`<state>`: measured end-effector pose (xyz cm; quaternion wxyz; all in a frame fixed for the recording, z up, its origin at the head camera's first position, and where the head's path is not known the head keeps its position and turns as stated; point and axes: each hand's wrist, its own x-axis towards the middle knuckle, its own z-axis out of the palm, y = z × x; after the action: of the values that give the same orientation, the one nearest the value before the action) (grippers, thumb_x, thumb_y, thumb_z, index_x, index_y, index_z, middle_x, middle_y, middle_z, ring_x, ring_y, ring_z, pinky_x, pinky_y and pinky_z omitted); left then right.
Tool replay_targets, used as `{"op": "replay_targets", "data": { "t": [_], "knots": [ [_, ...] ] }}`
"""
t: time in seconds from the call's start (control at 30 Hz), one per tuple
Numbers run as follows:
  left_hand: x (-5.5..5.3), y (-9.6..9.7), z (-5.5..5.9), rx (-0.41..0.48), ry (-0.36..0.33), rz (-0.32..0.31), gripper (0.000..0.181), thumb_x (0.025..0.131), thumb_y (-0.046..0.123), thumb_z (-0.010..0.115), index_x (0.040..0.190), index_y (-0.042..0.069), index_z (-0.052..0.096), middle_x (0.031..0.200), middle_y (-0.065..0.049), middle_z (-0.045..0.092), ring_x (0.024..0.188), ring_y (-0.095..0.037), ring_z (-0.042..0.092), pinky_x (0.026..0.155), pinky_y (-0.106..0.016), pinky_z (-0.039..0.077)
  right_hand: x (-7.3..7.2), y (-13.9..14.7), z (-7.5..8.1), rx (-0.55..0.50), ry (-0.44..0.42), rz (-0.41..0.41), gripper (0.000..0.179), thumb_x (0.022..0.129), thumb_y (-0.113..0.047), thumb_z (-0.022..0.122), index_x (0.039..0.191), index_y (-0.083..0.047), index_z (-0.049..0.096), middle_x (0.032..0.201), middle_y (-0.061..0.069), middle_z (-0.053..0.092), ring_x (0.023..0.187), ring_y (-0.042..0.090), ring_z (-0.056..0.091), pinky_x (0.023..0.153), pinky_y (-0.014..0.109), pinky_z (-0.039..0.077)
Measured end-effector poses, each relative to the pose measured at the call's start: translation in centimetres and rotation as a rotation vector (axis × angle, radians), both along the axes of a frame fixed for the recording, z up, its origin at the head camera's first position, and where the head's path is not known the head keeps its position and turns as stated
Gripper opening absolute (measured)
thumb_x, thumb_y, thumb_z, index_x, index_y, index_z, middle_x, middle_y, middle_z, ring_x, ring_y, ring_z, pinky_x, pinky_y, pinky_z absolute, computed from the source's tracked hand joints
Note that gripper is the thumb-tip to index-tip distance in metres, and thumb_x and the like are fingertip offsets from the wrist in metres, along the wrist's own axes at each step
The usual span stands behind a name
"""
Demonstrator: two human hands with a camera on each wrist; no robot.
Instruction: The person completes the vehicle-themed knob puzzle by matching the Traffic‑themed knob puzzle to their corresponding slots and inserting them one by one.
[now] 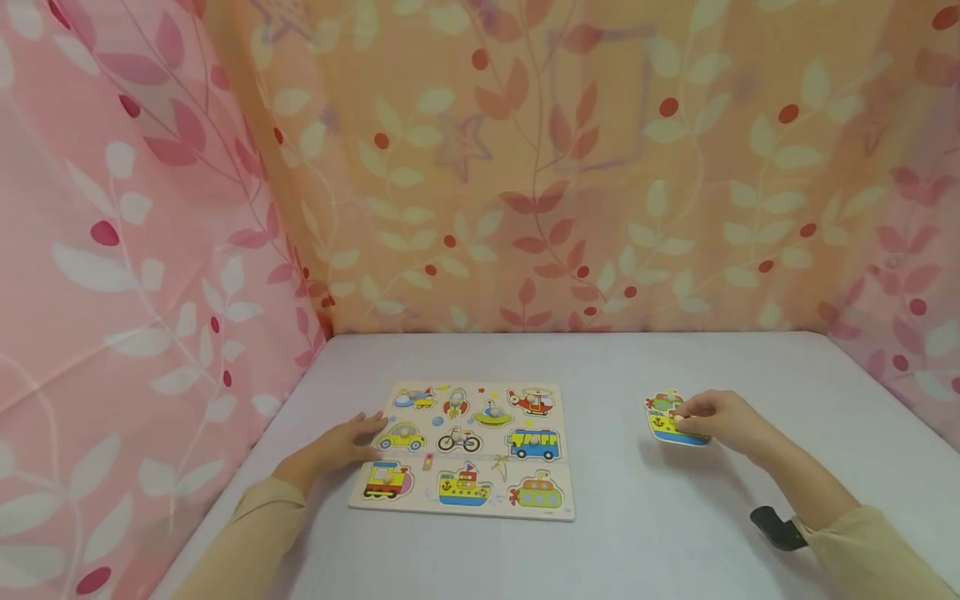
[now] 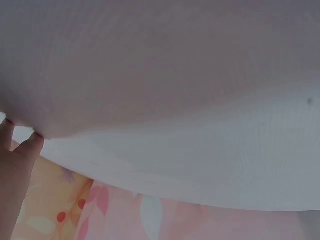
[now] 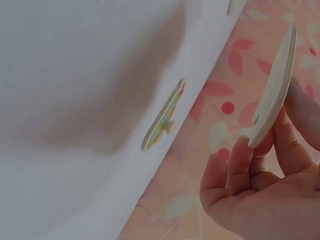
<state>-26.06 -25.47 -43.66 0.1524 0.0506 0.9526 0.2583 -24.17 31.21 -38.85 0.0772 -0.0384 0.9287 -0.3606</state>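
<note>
A wooden knob puzzle board (image 1: 472, 502) with vehicle pictures lies on the table, left of the middle. My left hand (image 1: 337, 450) rests at its left edge, fingers loosely spread, near the car piece (image 1: 401, 435). In the left wrist view, only two fingertips of the left hand (image 2: 20, 155) show against the table. To the right of the board, my right hand (image 1: 723, 421) pinches a yellow and blue ship piece (image 1: 663, 427) by its knob. The ship piece (image 3: 275, 87) shows its bare wooden back in the right wrist view. Behind it a green submarine piece (image 3: 165, 117) lies on the table.
The table (image 1: 600, 542) has a white cover. Flowered curtains (image 1: 525, 167) hang behind it and at both sides. A black strap (image 1: 776, 527) sticks out by the right sleeve. Red, yellow and blue vehicles fill the board's other places.
</note>
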Motion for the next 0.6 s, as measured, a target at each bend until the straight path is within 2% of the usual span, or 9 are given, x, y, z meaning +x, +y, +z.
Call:
{"op": "replay_targets", "data": {
  "t": [0.23,0.43,0.6],
  "knots": [
    [0.1,-0.1,-0.1,0.000,-0.001,0.004,0.070,0.088,0.034,0.071,0.148,0.015,0.041,0.158,-0.015,0.023,0.145,-0.043,0.009,0.110,-0.067,0.011,-0.3,-2.3,-0.4,-0.025,0.013,0.023,0.032,0.087,-0.023,0.073,0.104,0.003,0.069,0.111,0.024,0.061,0.101,0.037,0.053,0.081,0.047,0.049],
    [0.1,-0.1,0.2,-0.005,-0.006,0.005,0.071,0.088,0.035,0.070,0.149,0.015,0.040,0.159,-0.015,0.022,0.145,-0.043,0.008,0.110,-0.068,0.010,-0.5,-4.5,-0.6,-0.056,0.019,0.043,0.027,0.087,-0.021,0.073,0.103,0.001,0.071,0.122,0.029,0.056,0.110,0.043,0.051,0.088,0.053,0.049],
    [-0.1,-0.1,0.1,-0.004,-0.012,-0.001,0.072,0.088,0.037,0.070,0.149,0.016,0.040,0.159,-0.010,0.023,0.146,-0.040,0.006,0.110,-0.066,0.009,-0.2,-6.1,-0.5,-0.067,0.039,0.064,0.024,0.085,-0.020,0.075,0.100,-0.001,0.071,0.108,0.017,0.062,0.098,0.031,0.054,0.077,0.039,0.051]
  ]
}}
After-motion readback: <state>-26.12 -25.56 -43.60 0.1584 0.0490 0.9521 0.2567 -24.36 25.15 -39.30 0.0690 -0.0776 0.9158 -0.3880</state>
